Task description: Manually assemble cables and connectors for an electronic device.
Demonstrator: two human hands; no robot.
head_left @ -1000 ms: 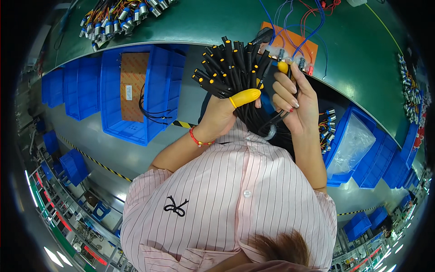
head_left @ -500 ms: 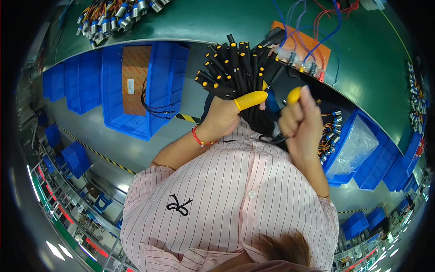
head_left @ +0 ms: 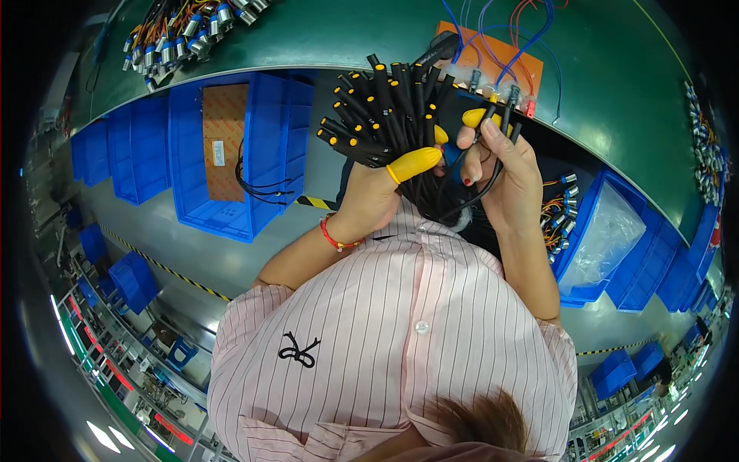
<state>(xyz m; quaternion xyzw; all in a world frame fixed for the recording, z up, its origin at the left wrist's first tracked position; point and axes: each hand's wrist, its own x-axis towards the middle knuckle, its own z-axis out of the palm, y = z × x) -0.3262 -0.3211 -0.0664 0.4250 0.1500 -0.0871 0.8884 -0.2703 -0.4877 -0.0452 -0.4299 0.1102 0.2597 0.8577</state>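
Note:
A thick bundle of black cables [head_left: 396, 115] with yellow-centred ends fans out in front of my chest. My left hand [head_left: 377, 192] is closed around it, a yellow finger cot on its thumb. To the right of the bundle, my right hand [head_left: 508, 165] pinches one or two black cables that curve out of it, their ends pointing up toward the table edge. Yellow cots cover fingertips of this hand too. Just beyond it, an orange board [head_left: 504, 65] on the bench carries clear sockets with blue and red wires.
A green bench [head_left: 339, 38] spans the far side, with metal-tipped connectors [head_left: 181, 38] heaped at its left. Blue bins stand left [head_left: 212, 215] and right [head_left: 593, 285] below it; the right one holds clear plastic. More connectors [head_left: 562, 215] lie beside my right wrist.
My right hand has gone from a raised, curled pose apart from the bundle to pinching cable ends near the orange board. The bundle and left hand have shifted slightly left in view.

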